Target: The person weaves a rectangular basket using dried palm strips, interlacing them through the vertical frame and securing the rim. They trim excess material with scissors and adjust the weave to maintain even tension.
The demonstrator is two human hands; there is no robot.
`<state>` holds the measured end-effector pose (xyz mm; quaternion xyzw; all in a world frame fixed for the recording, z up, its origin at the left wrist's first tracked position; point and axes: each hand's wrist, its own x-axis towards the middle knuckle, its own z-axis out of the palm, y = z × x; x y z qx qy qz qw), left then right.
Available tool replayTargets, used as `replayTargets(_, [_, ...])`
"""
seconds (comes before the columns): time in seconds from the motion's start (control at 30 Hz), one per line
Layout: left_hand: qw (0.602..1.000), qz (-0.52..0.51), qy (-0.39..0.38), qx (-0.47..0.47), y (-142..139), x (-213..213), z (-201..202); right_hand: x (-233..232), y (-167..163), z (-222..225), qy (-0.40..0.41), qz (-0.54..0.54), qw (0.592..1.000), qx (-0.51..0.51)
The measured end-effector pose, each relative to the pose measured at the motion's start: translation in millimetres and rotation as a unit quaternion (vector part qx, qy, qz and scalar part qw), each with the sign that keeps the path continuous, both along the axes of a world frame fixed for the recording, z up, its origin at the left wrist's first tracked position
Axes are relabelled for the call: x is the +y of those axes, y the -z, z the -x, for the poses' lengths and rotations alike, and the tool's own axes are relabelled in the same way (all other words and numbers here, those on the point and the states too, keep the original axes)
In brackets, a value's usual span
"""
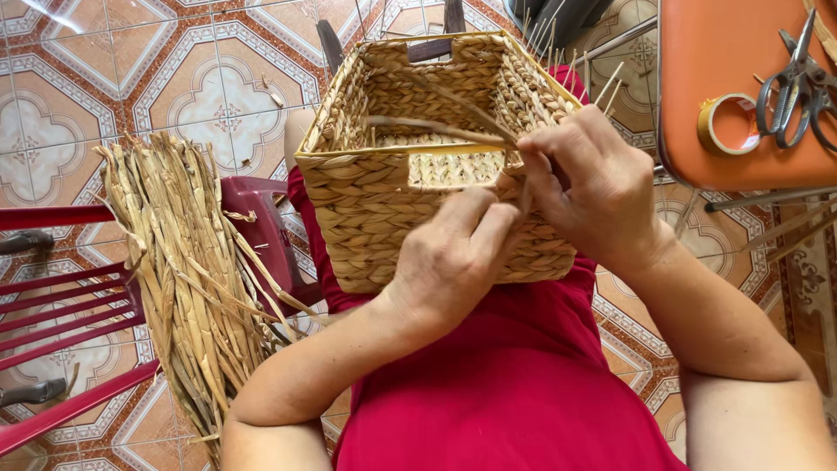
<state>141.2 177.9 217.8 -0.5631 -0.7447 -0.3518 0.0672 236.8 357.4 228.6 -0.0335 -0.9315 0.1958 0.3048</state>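
The basket (pixel 384 209) is open on top. Stiff sticks (pixel 558 44) poke up, maybe blocking its far right rim.

One basket (pixel 375 209), one tape roll (pixel 725 124), perhaps two scissors (pixel 798 83).

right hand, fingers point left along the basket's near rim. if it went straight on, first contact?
Likely the dried strand that the right hand is already pinching, then the woven basket at its near rim by the handle cut-out. The left hand sits just below that line; depth is unclear.
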Motion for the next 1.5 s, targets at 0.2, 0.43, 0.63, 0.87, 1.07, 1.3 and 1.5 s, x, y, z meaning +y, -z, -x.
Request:
replayTargets(0.2, [0.945, -0.041, -0.015, -0.325, 7.5, -5.5, 23.6, -1.5, -23.7, -4.1, -0.004, -0.182, 0.983, -0.010])
replayTargets(0.43, [0.977, -0.086, -0.014, -0.197, -1.2, 14.4, 24.3, 0.7, -48.5, -6.6, 0.013, -0.308, 0.947, -0.094])
replayTargets(0.63, [0.983, -0.131, 0.043, -0.117, -6.8, 28.2, 24.7, 65.6, -66.4, 15.8, -0.171, -0.061, 0.977, -0.110])
replayTargets(0.87, [0.982, -0.089, 0.064, -0.156, -10.7, 25.5, 25.7, 103.8, -31.4, 62.3, -0.222, 0.202, 0.880, -0.369])
replayTargets(1.07, [0.991, -0.115, -0.009, -0.067, -11.8, 26.6, 20.6, 104.1, -10.6, 92.4, -0.223, 0.289, 0.791, -0.491])
replayTargets(1.3, [0.976, -0.136, 0.041, -0.165, -1.5, 25.4, 24.2, 101.7, -5.1, 102.1, -0.293, 0.253, 0.730, -0.563])
replayTargets(1.5, [0.985, -0.129, 0.018, -0.112, 1.8, 28.6, 18.3, 101.2, -15.9, 103.2, -0.374, 0.324, 0.720, -0.486])
